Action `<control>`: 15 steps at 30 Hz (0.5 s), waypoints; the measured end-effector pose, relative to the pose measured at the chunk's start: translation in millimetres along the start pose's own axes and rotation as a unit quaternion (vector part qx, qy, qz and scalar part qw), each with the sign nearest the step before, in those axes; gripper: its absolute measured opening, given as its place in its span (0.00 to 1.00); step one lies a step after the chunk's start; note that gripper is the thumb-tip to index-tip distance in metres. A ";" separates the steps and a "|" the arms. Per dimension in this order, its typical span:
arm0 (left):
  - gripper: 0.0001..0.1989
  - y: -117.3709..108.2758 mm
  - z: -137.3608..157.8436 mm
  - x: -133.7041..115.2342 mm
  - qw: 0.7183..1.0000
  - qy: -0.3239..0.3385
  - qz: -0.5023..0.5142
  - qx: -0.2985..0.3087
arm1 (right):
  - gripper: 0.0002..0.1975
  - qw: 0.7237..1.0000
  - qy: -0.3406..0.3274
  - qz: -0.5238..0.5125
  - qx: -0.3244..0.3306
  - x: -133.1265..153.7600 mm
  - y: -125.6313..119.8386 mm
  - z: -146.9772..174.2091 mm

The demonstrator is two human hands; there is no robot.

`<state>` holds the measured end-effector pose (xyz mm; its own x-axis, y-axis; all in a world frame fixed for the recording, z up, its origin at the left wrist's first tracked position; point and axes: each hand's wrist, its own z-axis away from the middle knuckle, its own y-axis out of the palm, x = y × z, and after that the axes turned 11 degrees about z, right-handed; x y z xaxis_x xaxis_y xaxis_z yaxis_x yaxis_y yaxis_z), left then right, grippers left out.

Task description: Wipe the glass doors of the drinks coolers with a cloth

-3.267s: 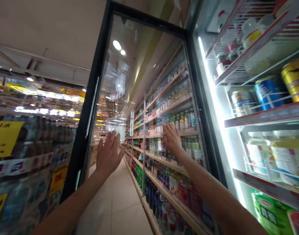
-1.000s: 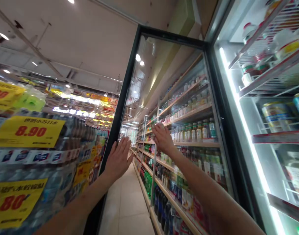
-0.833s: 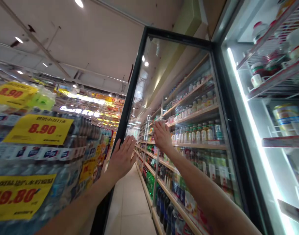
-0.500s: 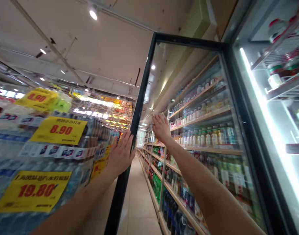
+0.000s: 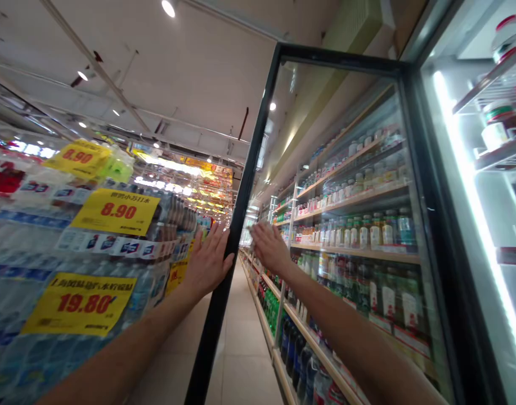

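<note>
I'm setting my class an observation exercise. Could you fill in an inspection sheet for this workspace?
Surface: upright glass pane with reflections, in a black door frame standing open.
Job's things: the pane and frame; a pale patch at the right hand, too blurred to identify.
Clutter: stacked, wrapped bottles at left, with yellow price signs.
Hands: left hand open at the frame's edge; right at the pane, exact contact unclear.
Cables: nothing seen.
Surroundings: lit refrigerator at right; bottle shelves visible through the glass; tiled floor.
</note>
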<state>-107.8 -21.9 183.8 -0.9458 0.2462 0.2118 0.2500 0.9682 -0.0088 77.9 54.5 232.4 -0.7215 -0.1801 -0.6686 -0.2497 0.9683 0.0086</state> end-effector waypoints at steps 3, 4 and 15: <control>0.26 1.5 5.0 -6.3 1.000 0.009 -0.006 0.006 | 0.21 0.995 0.101 0.002 0.014 -9.5 -3.1 -12.6; 0.26 2.1 7.8 -8.1 1.000 0.012 -0.007 0.008 | 0.21 0.997 0.079 -0.005 0.018 -3.2 -3.6 -5.3; 0.28 22.3 14.8 -29.5 0.998 0.053 0.015 0.002 | 0.21 1.000 0.016 0.011 0.025 -23.4 -16.0 63.0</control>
<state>-77.3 -6.9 162.8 -0.9106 0.2701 0.3129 0.2776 0.9605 -0.0211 139.4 54.2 201.0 -0.7467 -0.1638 -0.6447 -0.2018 0.9793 -0.0151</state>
